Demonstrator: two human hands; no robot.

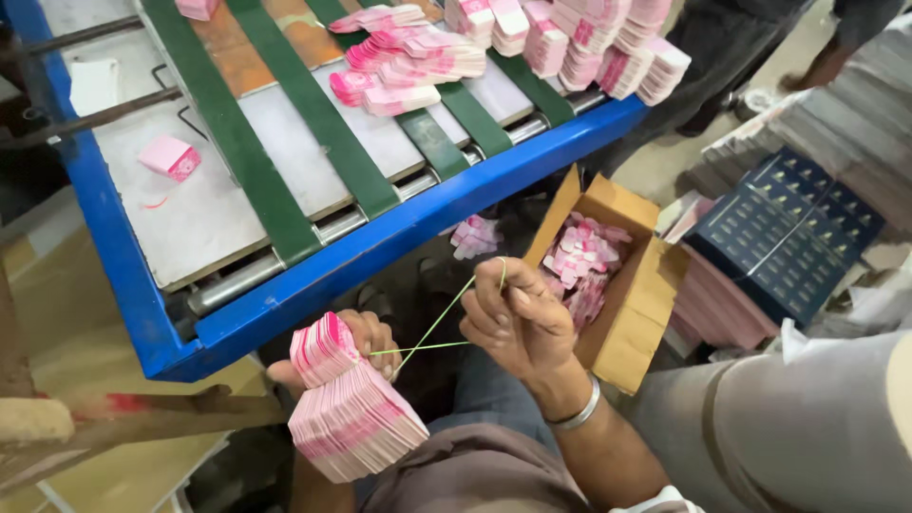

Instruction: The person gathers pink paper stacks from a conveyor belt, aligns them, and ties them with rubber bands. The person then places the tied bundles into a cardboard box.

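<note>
At lower centre, the left hand (356,347) is clamped around a fanned stack of pink cards (351,408), while the right hand (518,318) pinches a green band (432,328) stretched taut from the stack. An open carton (632,304) of pink bundles sits right of centre; a blue conveyor (418,223) crosses above.

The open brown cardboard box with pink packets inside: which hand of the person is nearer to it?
Right. The right hand, pulling a green rubber band, is just beside the open brown cardboard box; the left hand, gripping a pink card bundle, is farther away.
</note>
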